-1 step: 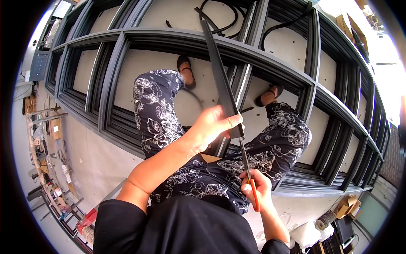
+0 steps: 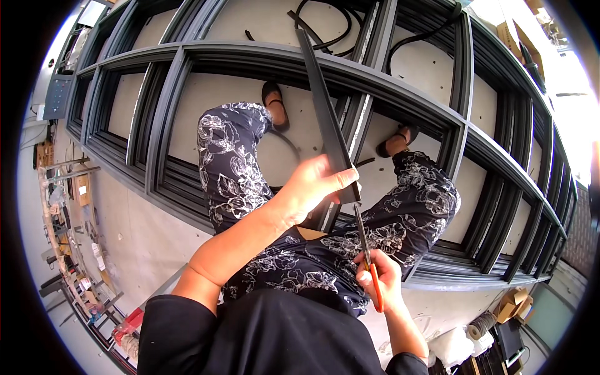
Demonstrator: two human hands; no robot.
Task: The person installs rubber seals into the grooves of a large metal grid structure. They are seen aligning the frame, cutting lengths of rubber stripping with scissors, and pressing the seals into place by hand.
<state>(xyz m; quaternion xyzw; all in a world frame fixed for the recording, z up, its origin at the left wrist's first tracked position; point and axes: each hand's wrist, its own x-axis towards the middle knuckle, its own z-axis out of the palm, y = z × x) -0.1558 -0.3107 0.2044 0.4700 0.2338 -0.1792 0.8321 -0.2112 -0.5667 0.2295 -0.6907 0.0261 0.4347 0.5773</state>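
My left hand (image 2: 317, 182) is closed on the near end of a long, flat dark grey strip (image 2: 325, 112), thumb on top. The strip slants up and away to the left, over the frames. In my right hand (image 2: 382, 275) is a pair of scissors (image 2: 363, 234) with orange handles. Their blades point away from me, and the tips reach the strip's near corner, just below my left thumb. Whether the blades touch or bite into the strip I cannot tell. Both hands are above my lap, between my spread knees.
Stacked dark grey window frames (image 2: 172, 106) surround my legs, with my feet inside their openings. Black rubber cord (image 2: 347, 28) lies coiled at the far side. Racks with boxes (image 2: 81, 187) stand at the left. An opened cardboard box (image 2: 514, 305) is at the lower right.
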